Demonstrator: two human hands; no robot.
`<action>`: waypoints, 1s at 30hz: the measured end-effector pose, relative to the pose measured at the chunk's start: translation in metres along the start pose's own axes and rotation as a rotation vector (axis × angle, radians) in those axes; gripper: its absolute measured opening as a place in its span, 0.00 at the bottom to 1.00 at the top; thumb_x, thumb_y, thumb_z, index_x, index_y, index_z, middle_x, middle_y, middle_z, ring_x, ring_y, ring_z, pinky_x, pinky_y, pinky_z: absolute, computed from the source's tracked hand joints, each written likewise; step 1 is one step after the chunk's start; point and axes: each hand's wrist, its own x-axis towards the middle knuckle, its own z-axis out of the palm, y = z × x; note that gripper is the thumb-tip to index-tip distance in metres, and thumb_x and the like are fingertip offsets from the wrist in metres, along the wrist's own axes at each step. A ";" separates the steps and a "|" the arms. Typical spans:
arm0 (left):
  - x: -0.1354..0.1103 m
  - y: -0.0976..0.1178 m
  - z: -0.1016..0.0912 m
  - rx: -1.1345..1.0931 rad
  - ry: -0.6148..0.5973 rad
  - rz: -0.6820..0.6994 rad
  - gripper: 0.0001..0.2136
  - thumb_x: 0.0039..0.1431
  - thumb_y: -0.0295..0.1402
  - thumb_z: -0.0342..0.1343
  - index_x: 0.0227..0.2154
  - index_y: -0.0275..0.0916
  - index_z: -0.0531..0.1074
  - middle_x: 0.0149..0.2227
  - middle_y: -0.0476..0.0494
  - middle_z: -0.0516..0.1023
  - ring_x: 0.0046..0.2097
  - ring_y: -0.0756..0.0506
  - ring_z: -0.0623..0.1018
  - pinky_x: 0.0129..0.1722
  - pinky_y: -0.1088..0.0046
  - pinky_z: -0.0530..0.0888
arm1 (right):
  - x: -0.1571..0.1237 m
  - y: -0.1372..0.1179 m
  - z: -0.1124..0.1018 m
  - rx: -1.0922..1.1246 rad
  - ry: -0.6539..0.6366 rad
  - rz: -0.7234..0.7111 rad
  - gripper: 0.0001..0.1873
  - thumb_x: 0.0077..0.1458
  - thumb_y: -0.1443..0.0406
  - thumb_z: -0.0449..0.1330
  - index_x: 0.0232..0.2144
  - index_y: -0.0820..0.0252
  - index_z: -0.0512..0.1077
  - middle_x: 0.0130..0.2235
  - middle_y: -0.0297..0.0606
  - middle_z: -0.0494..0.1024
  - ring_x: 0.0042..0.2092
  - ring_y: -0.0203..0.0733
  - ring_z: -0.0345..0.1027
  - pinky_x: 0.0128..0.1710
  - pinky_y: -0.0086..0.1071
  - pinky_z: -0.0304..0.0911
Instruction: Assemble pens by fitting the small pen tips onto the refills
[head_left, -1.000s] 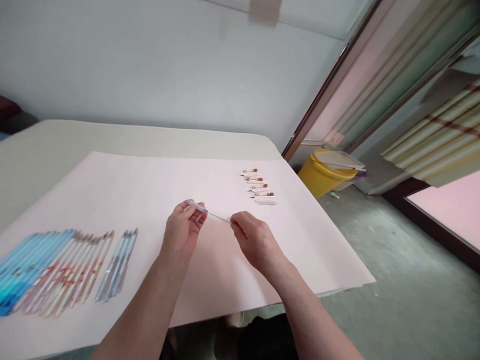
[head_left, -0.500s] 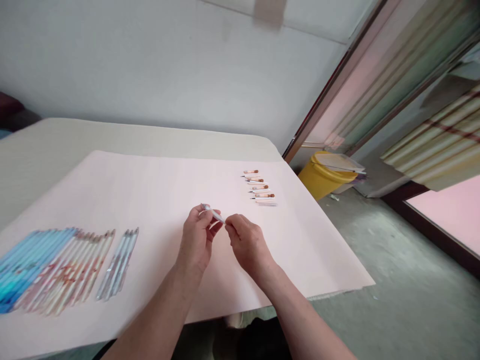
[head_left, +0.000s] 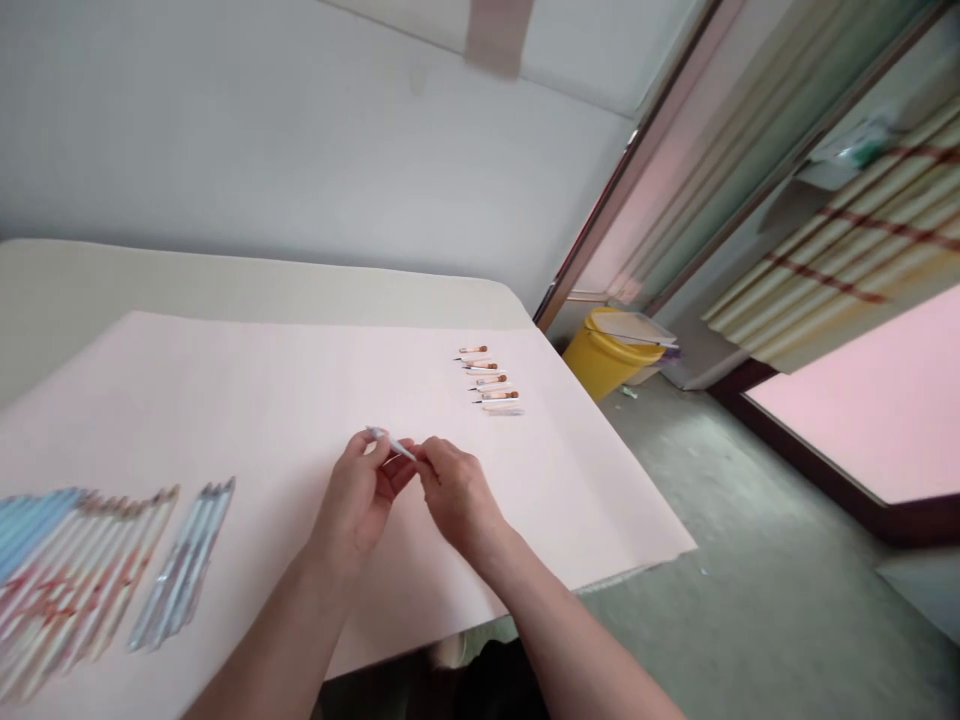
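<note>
My left hand (head_left: pixel 358 492) and my right hand (head_left: pixel 452 491) meet above the middle of a pale pink sheet (head_left: pixel 285 400), fingers pinched together. Between them is a thin pale pen part (head_left: pixel 389 443), its tip sticking up past my left fingers. My right fingertips pinch its other end right beside my left fingers. Several pens (head_left: pixel 90 565) with blue, red and grey barrels lie side by side at the left. A short row of small brown-tipped pen pieces (head_left: pixel 489 381) lies at the far right of the sheet.
The sheet covers a beige table (head_left: pixel 225 285) against a white wall. Past the table's right edge is a concrete floor with a yellow bucket (head_left: pixel 604 352) by a doorway. The table's near edge lies just below my forearms.
My hands have come together: the long thin piece between them is now mostly covered, only a short end shows. The view has swung right, so the pens sit further left.
</note>
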 end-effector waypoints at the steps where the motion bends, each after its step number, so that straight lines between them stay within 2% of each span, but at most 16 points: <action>1: 0.001 -0.001 -0.001 -0.012 0.011 0.001 0.04 0.54 0.26 0.54 0.29 0.38 0.65 0.28 0.46 0.75 0.33 0.48 0.78 0.37 0.69 0.75 | 0.001 0.001 0.000 -0.005 -0.012 -0.015 0.08 0.57 0.69 0.49 0.26 0.58 0.64 0.27 0.33 0.70 0.27 0.33 0.60 0.27 0.25 0.53; 4: 0.004 -0.002 -0.002 -0.033 0.062 -0.024 0.04 0.55 0.24 0.52 0.27 0.37 0.65 0.27 0.45 0.75 0.33 0.48 0.78 0.36 0.69 0.76 | 0.010 0.017 -0.009 -0.026 -0.039 0.015 0.09 0.59 0.63 0.50 0.28 0.57 0.67 0.28 0.33 0.73 0.29 0.34 0.63 0.29 0.25 0.54; 6: 0.005 0.000 -0.002 -0.032 0.117 -0.038 0.04 0.56 0.23 0.51 0.28 0.36 0.65 0.28 0.44 0.76 0.34 0.47 0.79 0.35 0.69 0.77 | 0.019 0.042 -0.020 -0.111 0.017 0.127 0.12 0.60 0.59 0.49 0.30 0.56 0.69 0.30 0.34 0.74 0.31 0.36 0.66 0.30 0.26 0.55; 9: 0.005 0.002 -0.001 -0.041 0.157 -0.040 0.05 0.57 0.23 0.50 0.28 0.36 0.66 0.29 0.43 0.76 0.35 0.46 0.79 0.34 0.69 0.77 | 0.029 0.091 -0.039 -0.373 0.168 0.389 0.12 0.59 0.65 0.46 0.40 0.58 0.68 0.42 0.41 0.74 0.41 0.41 0.67 0.37 0.30 0.57; 10: 0.005 0.002 -0.001 -0.050 0.156 -0.039 0.05 0.57 0.23 0.50 0.28 0.36 0.66 0.29 0.43 0.76 0.35 0.46 0.79 0.34 0.69 0.77 | 0.030 0.106 -0.043 -0.443 0.174 0.439 0.15 0.57 0.67 0.47 0.45 0.60 0.66 0.47 0.43 0.72 0.46 0.43 0.65 0.40 0.30 0.57; 12: 0.006 0.002 -0.001 -0.067 0.154 -0.044 0.05 0.57 0.22 0.49 0.27 0.36 0.66 0.28 0.43 0.76 0.35 0.46 0.79 0.35 0.69 0.77 | 0.030 0.130 -0.049 -0.474 0.167 0.474 0.20 0.55 0.71 0.47 0.50 0.63 0.63 0.49 0.47 0.71 0.50 0.45 0.62 0.44 0.32 0.56; 14: 0.007 0.002 -0.002 -0.077 0.158 -0.055 0.06 0.57 0.22 0.49 0.27 0.36 0.66 0.29 0.42 0.76 0.35 0.46 0.79 0.34 0.69 0.77 | 0.028 0.143 -0.051 -0.484 0.142 0.486 0.22 0.54 0.72 0.47 0.52 0.64 0.61 0.48 0.47 0.71 0.50 0.45 0.62 0.45 0.33 0.55; 19: 0.010 0.001 -0.003 -0.088 0.185 -0.075 0.05 0.57 0.22 0.50 0.27 0.35 0.67 0.29 0.41 0.76 0.35 0.46 0.79 0.33 0.70 0.78 | 0.027 0.146 -0.047 -0.523 0.099 0.512 0.21 0.52 0.70 0.50 0.50 0.59 0.64 0.43 0.44 0.73 0.47 0.48 0.63 0.44 0.37 0.54; 24: 0.012 0.002 -0.007 -0.097 0.203 -0.066 0.06 0.57 0.21 0.49 0.27 0.35 0.67 0.30 0.42 0.75 0.36 0.45 0.79 0.33 0.69 0.78 | 0.031 0.139 -0.042 -0.544 0.044 0.471 0.11 0.52 0.69 0.51 0.37 0.58 0.71 0.40 0.44 0.72 0.44 0.47 0.63 0.38 0.34 0.54; 27: 0.014 0.004 -0.009 -0.106 0.221 -0.047 0.06 0.57 0.22 0.49 0.27 0.36 0.67 0.31 0.41 0.75 0.37 0.45 0.79 0.34 0.68 0.78 | 0.031 0.126 -0.043 -0.520 0.000 0.408 0.10 0.53 0.71 0.51 0.33 0.59 0.71 0.38 0.42 0.72 0.40 0.43 0.64 0.35 0.31 0.53; 30: 0.016 0.008 -0.012 -0.115 0.261 -0.009 0.06 0.58 0.22 0.49 0.27 0.36 0.66 0.32 0.40 0.75 0.37 0.46 0.78 0.34 0.68 0.78 | 0.028 0.100 -0.048 -0.448 -0.064 0.292 0.09 0.55 0.68 0.52 0.35 0.55 0.71 0.35 0.35 0.73 0.35 0.37 0.64 0.34 0.28 0.53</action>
